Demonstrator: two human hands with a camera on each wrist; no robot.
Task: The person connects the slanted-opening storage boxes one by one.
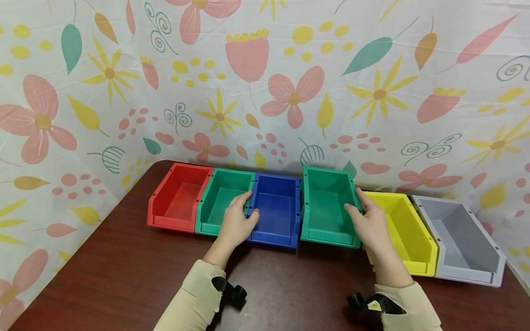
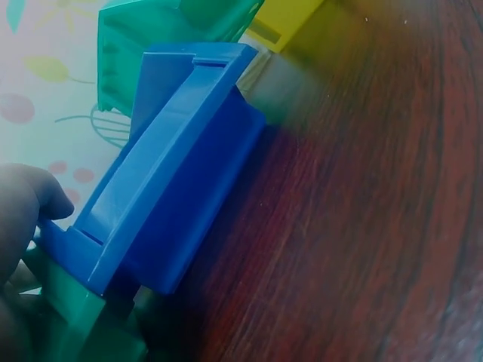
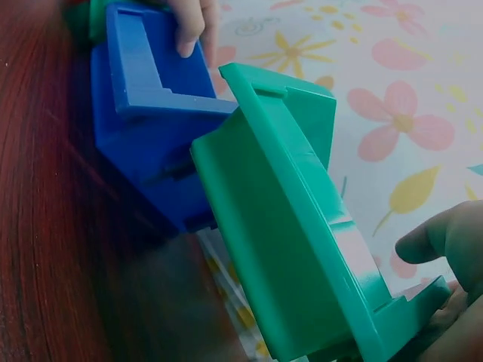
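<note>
A blue storage bin (image 1: 275, 214) stands on the table in the middle of a row. My left hand (image 1: 235, 221) pinches its left wall, thumb inside and fingers over the rim beside the neighbouring green bin (image 1: 223, 195). To the right, my right hand (image 1: 371, 226) grips the right wall of another green bin (image 1: 329, 204), thumb over the inner side. In the right wrist view this green bin (image 3: 279, 241) is raised off the table, close beside the blue bin (image 3: 151, 151). The right hand's fingers on the outer wall are mostly hidden.
A red bin (image 1: 180, 195) sits at the row's left end. A yellow bin (image 1: 407, 234) and a grey bin (image 1: 461, 239) stand to the right of the raised green one. Behind the dark wooden table (image 1: 290, 289) hangs a flower-patterned cloth (image 1: 265, 78).
</note>
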